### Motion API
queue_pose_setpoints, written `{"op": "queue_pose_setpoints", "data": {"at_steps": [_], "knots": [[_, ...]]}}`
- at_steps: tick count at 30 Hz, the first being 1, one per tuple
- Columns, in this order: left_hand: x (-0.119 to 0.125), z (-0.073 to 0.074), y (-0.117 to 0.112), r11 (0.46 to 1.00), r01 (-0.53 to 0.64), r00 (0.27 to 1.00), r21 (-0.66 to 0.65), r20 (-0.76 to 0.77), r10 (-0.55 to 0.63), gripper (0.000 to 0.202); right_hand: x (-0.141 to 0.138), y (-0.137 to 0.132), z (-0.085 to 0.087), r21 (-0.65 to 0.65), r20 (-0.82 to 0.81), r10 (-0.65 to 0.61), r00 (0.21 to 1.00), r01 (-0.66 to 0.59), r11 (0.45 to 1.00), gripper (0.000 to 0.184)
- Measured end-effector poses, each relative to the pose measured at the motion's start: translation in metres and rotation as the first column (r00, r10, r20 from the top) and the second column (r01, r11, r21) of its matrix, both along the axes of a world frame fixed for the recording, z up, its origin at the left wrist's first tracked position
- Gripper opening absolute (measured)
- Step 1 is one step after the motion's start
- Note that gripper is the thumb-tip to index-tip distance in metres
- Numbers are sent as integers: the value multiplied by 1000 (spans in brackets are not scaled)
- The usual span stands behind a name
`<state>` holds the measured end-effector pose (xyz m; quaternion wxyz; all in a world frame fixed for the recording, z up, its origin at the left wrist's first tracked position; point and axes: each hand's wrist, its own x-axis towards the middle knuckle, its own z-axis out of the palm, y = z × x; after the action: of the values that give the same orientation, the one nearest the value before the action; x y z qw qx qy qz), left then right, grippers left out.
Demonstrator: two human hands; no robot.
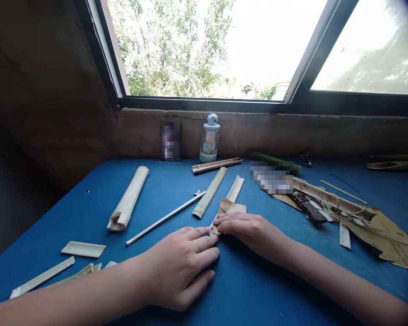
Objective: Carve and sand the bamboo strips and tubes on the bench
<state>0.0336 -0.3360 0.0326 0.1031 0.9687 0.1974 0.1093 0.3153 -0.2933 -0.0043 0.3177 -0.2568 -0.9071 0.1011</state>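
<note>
My left hand (182, 265) lies flat on the blue table (258, 280), fingers stretched out, fingertips reaching the lower corner of a small tan folded sheet (229, 208). My right hand (248, 231) rests on the same sheet from the right, fingers bent and pressing its near edge. Just beyond the sheet lie a split bamboo piece (235, 188), a longer bamboo half (210, 192) and a thin white stick (165, 218).
A thick bamboo tube (129, 197) lies at the left, flat bamboo slivers (83, 248) near the front left. Brown papers, string and dark strips (340, 208) lie at the right. A small bottle (210, 139) stands by the wall under the window.
</note>
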Motion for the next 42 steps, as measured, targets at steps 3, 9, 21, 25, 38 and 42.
{"op": "queue_pose_setpoints", "data": {"at_steps": [3,9,21,25,38,42], "knots": [[1,1,3,1000,16,1000,-2,-14,-16,35,18,16,-6,81,-28,-159,987,161,984,28],[1,-3,2,998,29,999,52,-19,-28,35,-6,-17,-5,107,36,-101,994,97,990,29],[3,-7,4,996,39,997,81,58,-44,30,9,12,-2,-37,-91,-143,986,140,989,27],[3,-7,4,998,25,996,63,79,-30,25,-13,-6,-3,-55,-69,-4,998,0,998,27],[4,1,9,999,46,995,-5,84,-45,22,19,17,-2,-183,-51,-10,999,1,983,34],[4,3,3,998,67,992,-5,107,-66,20,16,7,5,-222,-64,-31,997,16,975,32]]}}
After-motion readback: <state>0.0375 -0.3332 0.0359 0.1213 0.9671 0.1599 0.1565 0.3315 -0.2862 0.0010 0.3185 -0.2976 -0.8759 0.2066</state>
